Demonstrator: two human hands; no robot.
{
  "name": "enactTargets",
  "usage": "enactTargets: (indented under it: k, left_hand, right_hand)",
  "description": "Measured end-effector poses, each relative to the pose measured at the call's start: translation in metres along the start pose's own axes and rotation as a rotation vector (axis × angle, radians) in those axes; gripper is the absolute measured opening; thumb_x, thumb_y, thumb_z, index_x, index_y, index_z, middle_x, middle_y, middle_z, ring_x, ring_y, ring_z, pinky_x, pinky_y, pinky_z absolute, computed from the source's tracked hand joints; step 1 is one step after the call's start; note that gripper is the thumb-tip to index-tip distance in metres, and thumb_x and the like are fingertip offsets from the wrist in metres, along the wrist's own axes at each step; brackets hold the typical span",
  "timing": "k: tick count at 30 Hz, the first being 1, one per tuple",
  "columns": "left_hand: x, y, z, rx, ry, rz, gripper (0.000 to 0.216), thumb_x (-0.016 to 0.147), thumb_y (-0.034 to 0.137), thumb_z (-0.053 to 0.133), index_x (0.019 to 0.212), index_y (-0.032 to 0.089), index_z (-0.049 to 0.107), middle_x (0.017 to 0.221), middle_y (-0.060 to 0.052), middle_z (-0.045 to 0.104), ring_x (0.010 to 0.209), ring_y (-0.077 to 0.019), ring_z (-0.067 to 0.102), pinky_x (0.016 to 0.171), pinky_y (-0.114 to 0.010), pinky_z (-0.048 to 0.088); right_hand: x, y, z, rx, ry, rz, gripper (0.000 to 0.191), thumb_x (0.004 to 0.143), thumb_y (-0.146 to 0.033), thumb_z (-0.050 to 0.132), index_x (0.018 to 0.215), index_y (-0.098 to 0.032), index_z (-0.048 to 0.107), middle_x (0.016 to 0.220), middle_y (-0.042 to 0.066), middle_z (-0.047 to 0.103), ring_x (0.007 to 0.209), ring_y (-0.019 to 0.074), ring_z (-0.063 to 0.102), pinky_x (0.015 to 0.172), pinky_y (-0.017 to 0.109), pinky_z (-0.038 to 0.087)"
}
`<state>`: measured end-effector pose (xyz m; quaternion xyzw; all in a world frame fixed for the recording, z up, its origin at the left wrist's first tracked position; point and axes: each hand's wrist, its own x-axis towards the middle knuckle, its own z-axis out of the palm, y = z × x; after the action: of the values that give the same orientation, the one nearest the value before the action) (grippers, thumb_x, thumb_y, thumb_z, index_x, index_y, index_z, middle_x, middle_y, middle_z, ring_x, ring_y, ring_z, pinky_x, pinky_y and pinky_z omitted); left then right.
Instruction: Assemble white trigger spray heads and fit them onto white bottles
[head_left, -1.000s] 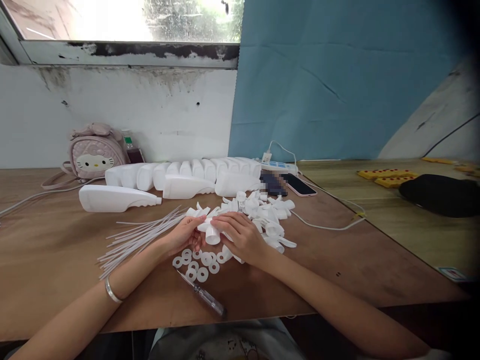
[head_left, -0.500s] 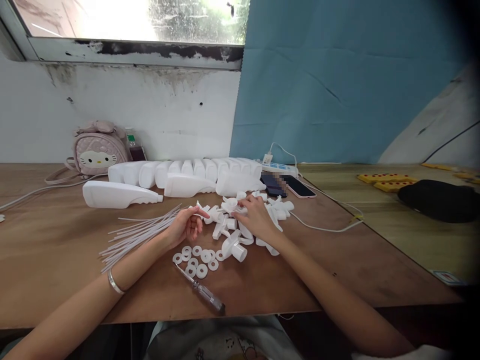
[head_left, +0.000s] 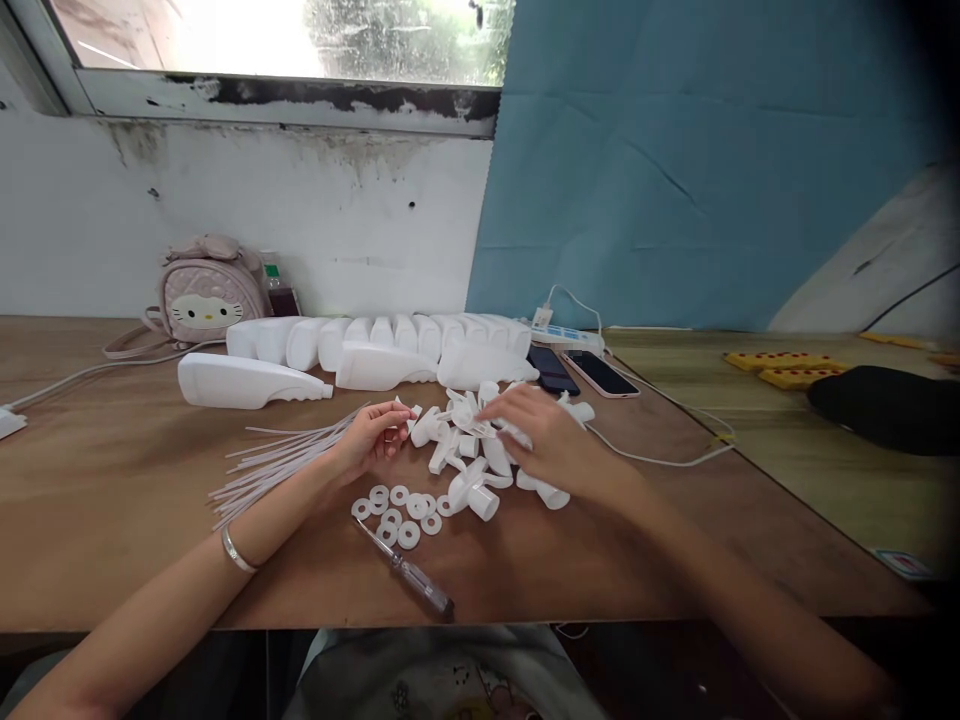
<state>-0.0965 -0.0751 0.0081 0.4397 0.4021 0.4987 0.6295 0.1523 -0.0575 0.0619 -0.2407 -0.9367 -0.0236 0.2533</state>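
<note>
A pile of white plastic trigger spray heads lies in the middle of the brown table. My left hand is at the pile's left edge, fingertips pinched against a small white piece that I cannot make out. Over the right side of the pile is my right hand, slightly smeared by motion, its fingers stretched apart above the spray heads. It hides part of the pile. White ring washers lie in front, beside a screwdriver with a clear handle. Thin white tubes fan out behind my left forearm.
White bottles lie in a row behind the pile, with another bottle to their left. A pink bag stands by the wall. Two phones, a power strip and a white cable are at the right.
My right hand has shifted right and lifted a little off the spray heads. The fingers of my left hand have closed from a pointing pose into a pinch. The view has turned slightly.
</note>
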Motion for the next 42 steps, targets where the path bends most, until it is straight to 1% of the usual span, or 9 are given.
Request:
enactTargets:
  k: [4, 10, 15, 20, 25, 29, 33, 38, 42]
  left_hand:
    - [-0.002, -0.002, 0.001, 0.171, -0.125, -0.018, 0.024, 0.068, 0.030, 0.066, 0.080, 0.011, 0.057, 0.056, 0.001, 0.053, 0.040, -0.0039, 0.045, 0.040, -0.015, 0.033]
    - [-0.009, 0.003, 0.007, 0.349, -0.264, -0.031, 0.026, 0.066, 0.029, 0.069, 0.083, 0.012, 0.060, 0.069, -0.002, 0.058, 0.060, -0.0075, 0.053, 0.055, -0.017, 0.041]
    - [-0.013, 0.007, 0.009, 0.281, -0.334, -0.012, 0.029, 0.064, 0.027, 0.071, 0.087, 0.012, 0.061, 0.080, -0.005, 0.061, 0.074, -0.0111, 0.056, 0.068, -0.021, 0.043]
    - [-0.011, 0.005, 0.006, 0.287, -0.388, -0.021, 0.029, 0.063, 0.023, 0.072, 0.089, 0.012, 0.062, 0.084, -0.006, 0.061, 0.079, -0.0131, 0.057, 0.071, -0.023, 0.045]
    - [-0.012, 0.000, 0.006, 0.333, -0.456, -0.008, 0.034, 0.063, 0.023, 0.072, 0.093, 0.013, 0.062, 0.099, -0.009, 0.061, 0.089, -0.0165, 0.057, 0.078, -0.028, 0.046]
    - [-0.013, -0.003, 0.009, 0.393, -0.488, 0.034, 0.038, 0.063, 0.023, 0.073, 0.098, 0.013, 0.062, 0.108, -0.010, 0.059, 0.100, -0.0199, 0.055, 0.087, -0.031, 0.044]
    - [-0.015, -0.001, 0.012, 0.381, -0.504, 0.039, 0.035, 0.064, 0.022, 0.072, 0.097, 0.013, 0.063, 0.106, -0.011, 0.060, 0.099, -0.0200, 0.055, 0.087, -0.030, 0.044]
    - [-0.022, 0.005, 0.015, 0.261, -0.360, -0.054, 0.029, 0.066, 0.024, 0.070, 0.093, 0.014, 0.063, 0.103, -0.009, 0.061, 0.091, -0.0179, 0.058, 0.077, -0.027, 0.047]
    - [-0.024, 0.008, 0.015, 0.200, -0.248, -0.055, 0.025, 0.066, 0.023, 0.069, 0.089, 0.014, 0.063, 0.097, -0.008, 0.063, 0.086, -0.0163, 0.058, 0.072, -0.024, 0.047]
  right_hand:
    - [-0.019, -0.011, 0.004, 0.129, -0.399, -0.077, 0.036, 0.074, -0.004, 0.050, 0.105, -0.020, 0.054, 0.101, 0.003, 0.056, 0.099, 0.0182, 0.044, 0.087, 0.033, 0.037]
    - [-0.027, -0.012, 0.020, 0.168, -0.418, -0.045, 0.035, 0.078, -0.013, 0.055, 0.111, -0.024, 0.051, 0.110, 0.002, 0.052, 0.102, 0.0168, 0.044, 0.090, 0.033, 0.035]
    - [-0.023, -0.011, 0.029, 0.147, -0.323, -0.055, 0.016, 0.084, -0.020, 0.049, 0.098, -0.019, 0.056, 0.102, 0.004, 0.054, 0.095, 0.0163, 0.046, 0.086, 0.032, 0.037]
    - [-0.025, -0.015, 0.033, 0.063, -0.220, -0.046, 0.018, 0.083, -0.021, 0.048, 0.099, -0.019, 0.056, 0.101, 0.006, 0.054, 0.093, 0.0190, 0.046, 0.082, 0.035, 0.037]
    - [-0.034, -0.056, 0.032, 0.159, -0.002, -0.056, 0.016, 0.080, -0.016, 0.044, 0.093, -0.015, 0.054, 0.090, 0.007, 0.055, 0.084, 0.0180, 0.046, 0.074, 0.033, 0.039]
    - [-0.047, -0.096, 0.051, 0.218, -0.090, 0.000, 0.033, 0.076, -0.038, 0.059, 0.100, -0.015, 0.053, 0.087, 0.007, 0.055, 0.082, 0.0201, 0.047, 0.070, 0.033, 0.042]
    - [-0.058, -0.109, 0.070, 0.319, 0.026, 0.020, 0.011, 0.081, -0.015, 0.046, 0.085, -0.014, 0.056, 0.075, 0.005, 0.056, 0.070, 0.0150, 0.048, 0.061, 0.027, 0.042]
    - [-0.068, -0.091, 0.042, 0.733, 0.142, 0.275, 0.005, 0.078, -0.018, 0.058, 0.082, -0.017, 0.059, 0.074, 0.003, 0.056, 0.064, 0.0095, 0.052, 0.057, 0.019, 0.044]
    - [-0.078, -0.058, -0.001, 0.875, 0.637, 0.632, 0.020, 0.071, -0.036, 0.065, 0.078, -0.019, 0.058, 0.070, 0.003, 0.053, 0.062, 0.0118, 0.052, 0.052, 0.022, 0.045]
